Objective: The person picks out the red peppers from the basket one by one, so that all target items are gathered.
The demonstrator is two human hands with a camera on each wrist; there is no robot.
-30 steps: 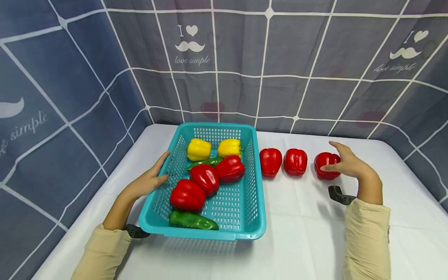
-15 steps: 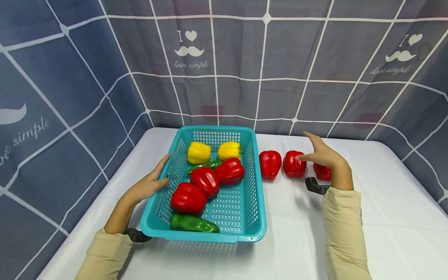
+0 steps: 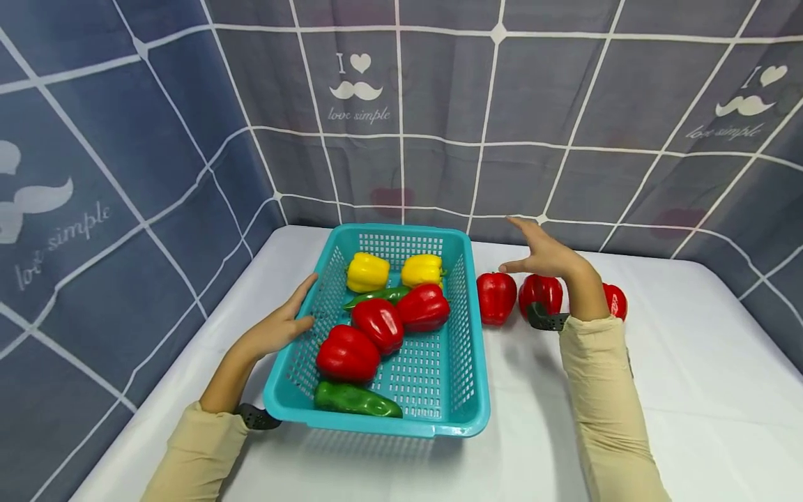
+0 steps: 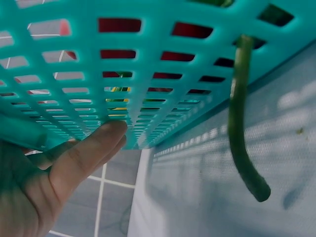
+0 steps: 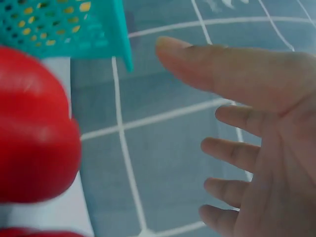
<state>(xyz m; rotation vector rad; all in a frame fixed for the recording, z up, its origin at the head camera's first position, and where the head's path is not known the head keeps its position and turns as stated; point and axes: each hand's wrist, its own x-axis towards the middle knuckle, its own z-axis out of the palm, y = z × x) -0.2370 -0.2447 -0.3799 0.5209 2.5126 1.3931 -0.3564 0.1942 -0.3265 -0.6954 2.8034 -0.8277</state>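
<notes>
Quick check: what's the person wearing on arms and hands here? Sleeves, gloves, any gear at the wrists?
Both arms are in long beige sleeves that end at the wrists. The left hand and right hand are bare: no gloves, and no rings or markings visible. Each wrist carries a dark grey mount with a curved bracket, left and right. No cables visible.

Left hand rests flat against the left wall of the teal basket, fingers straight. Basket sits toward the table's left edge. Inside: two yellow peppers at the far wall, three red peppers mid-basket, a long green pepper at the near wall. Right hand hovers open above a row of red peppers beside the basket's right wall; probably three, the outer one partly hidden by the forearm.
</notes>
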